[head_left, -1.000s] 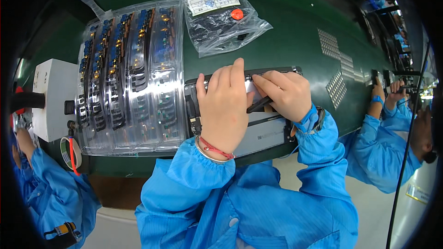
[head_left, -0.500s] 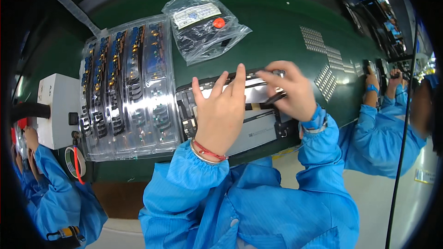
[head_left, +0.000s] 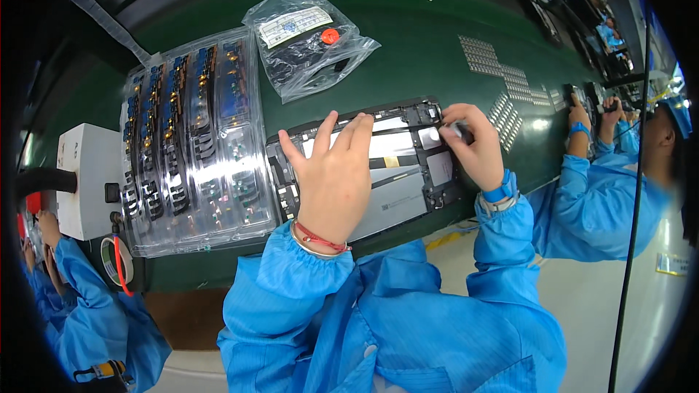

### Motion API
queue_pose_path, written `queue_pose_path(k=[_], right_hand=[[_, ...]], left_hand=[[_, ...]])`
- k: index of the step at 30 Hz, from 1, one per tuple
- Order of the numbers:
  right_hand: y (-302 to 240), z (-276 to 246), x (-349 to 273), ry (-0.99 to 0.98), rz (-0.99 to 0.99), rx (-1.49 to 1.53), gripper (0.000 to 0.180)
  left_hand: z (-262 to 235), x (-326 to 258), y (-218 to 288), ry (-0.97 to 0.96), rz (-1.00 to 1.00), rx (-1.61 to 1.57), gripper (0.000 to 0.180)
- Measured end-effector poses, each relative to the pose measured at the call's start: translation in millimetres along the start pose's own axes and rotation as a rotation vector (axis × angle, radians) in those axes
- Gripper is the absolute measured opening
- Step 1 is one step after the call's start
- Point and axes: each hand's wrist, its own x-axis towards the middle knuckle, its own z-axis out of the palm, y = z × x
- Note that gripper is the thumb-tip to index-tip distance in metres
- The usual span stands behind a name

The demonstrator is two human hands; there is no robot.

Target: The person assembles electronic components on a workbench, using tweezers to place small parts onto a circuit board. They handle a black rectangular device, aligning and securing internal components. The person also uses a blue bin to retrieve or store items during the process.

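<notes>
My left hand (head_left: 336, 182) lay flat, fingers spread, on the open tablet (head_left: 397, 175); right hand (head_left: 477, 149) fingers pinched its top corner.

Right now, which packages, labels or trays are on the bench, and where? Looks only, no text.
Clear plastic bag: far side of the green bench, crumpled, lying flat.
White rectangular label: inside the bag's upper part, with a round red sticker beside it.
Clear plastic blister tray: left of the open tablet chassis, holding rows of blue and gold parts.
Grey sticker sheets: on the bench, far right of the chassis.
No screens in view.
</notes>
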Motion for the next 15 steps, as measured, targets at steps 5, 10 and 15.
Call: queue_pose_path(k=[5, 10, 15], right_hand=[[-9.5, 1.6, 14.6, -0.008, 0.249, 0.349, 0.015], [2.3, 14.8, 14.1, 0.102, 0.204, 0.013, 0.018], [1.0, 21.1, 9.0, 0.159, 0.018, -0.144, 0.022]], left_hand=[[0.5, -1.4, -2.7, -0.021, 0.018, -0.009, 0.042], [1.6, 0.4, -4.9, -0.008, 0.048, 0.034, 0.033], [-0.6, 2.5, -1.7, 0.018, 0.085, 0.144, 0.026]])
